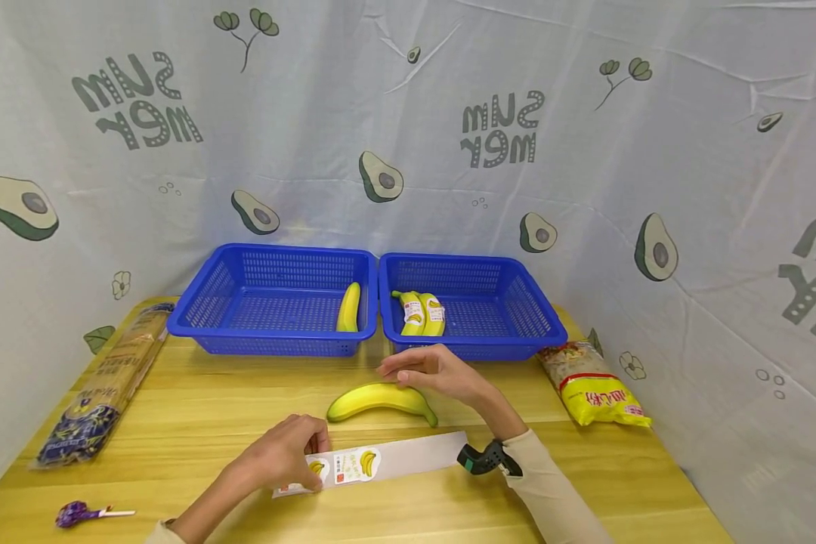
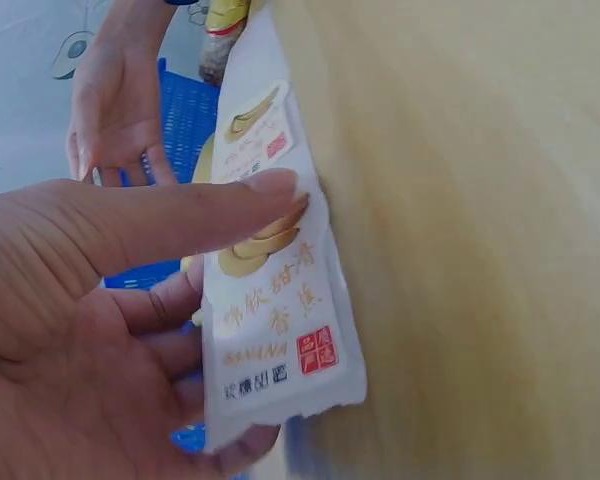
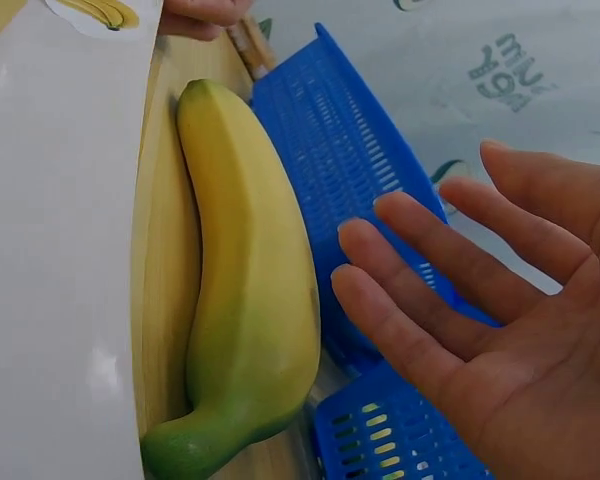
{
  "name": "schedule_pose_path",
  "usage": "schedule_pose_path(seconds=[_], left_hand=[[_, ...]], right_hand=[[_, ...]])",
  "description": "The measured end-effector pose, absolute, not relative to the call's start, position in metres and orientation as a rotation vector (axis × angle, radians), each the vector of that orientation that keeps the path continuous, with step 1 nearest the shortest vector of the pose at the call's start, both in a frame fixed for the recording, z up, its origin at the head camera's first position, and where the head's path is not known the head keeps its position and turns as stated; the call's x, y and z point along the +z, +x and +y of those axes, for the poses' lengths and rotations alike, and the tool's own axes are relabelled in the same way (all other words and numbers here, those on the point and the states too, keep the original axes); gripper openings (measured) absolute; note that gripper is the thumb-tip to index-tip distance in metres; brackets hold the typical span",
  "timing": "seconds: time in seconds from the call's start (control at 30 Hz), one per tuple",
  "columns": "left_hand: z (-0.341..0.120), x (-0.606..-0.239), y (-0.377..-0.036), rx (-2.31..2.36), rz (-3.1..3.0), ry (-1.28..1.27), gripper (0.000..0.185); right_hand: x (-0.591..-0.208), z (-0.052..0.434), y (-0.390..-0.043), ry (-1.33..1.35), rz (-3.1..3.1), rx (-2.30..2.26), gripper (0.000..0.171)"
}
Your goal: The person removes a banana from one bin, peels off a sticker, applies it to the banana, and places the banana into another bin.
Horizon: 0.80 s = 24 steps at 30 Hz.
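Yellow and unlabelled, the banana (image 1: 381,400) lies loose on the counter (image 1: 197,408), between the two blue baskets (image 1: 272,302) and the sticker strip (image 1: 374,462). Your left hand (image 1: 282,453) pinches the near end of that strip, thumb (image 2: 230,205) pressed on a banana sticker (image 2: 270,300) with the other fingers curled underneath. Your right hand (image 1: 428,370) hovers just over the fruit, fingers (image 3: 410,300) straight and apart, holding nothing; the wrist view shows a clear gap between palm and peel.

The risk I see is at the strip. If you peel with only that thumb pinch, the backing may lift off the counter with the sticker, and the label could curl and stick to itself or to your fingertip. The banana rests on its curve, so a push from one side could roll it toward the baskets. Steady it before pressing anything on.
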<state>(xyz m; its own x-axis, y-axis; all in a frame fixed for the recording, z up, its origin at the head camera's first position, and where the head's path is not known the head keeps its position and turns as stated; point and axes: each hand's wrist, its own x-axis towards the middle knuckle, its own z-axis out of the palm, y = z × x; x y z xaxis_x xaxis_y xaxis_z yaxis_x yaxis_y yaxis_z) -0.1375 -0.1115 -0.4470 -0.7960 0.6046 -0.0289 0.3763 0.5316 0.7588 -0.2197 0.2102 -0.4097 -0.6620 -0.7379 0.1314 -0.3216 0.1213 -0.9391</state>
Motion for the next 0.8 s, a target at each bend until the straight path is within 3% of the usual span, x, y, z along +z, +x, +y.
schedule_pose_path(seconds=[0.17, 0.33, 0.8], left_hand=[[-0.114, -0.451, -0.154, 1.237, 2.333, 0.968, 0.029], [-0.106, -0.428, -0.156, 1.288, 2.222, 0.912, 0.019], [-0.094, -0.402, -0.168, 1.266, 2.081, 0.989, 0.007]], right_hand=[[-0.407, 0.21, -0.219, -1.025, 2.0, -1.584, 0.037], [-0.406, 0.21, -0.217, -1.074, 1.988, -1.557, 0.04], [-0.402, 0.196, -0.208, -1.335, 1.945, -1.447, 0.03]])
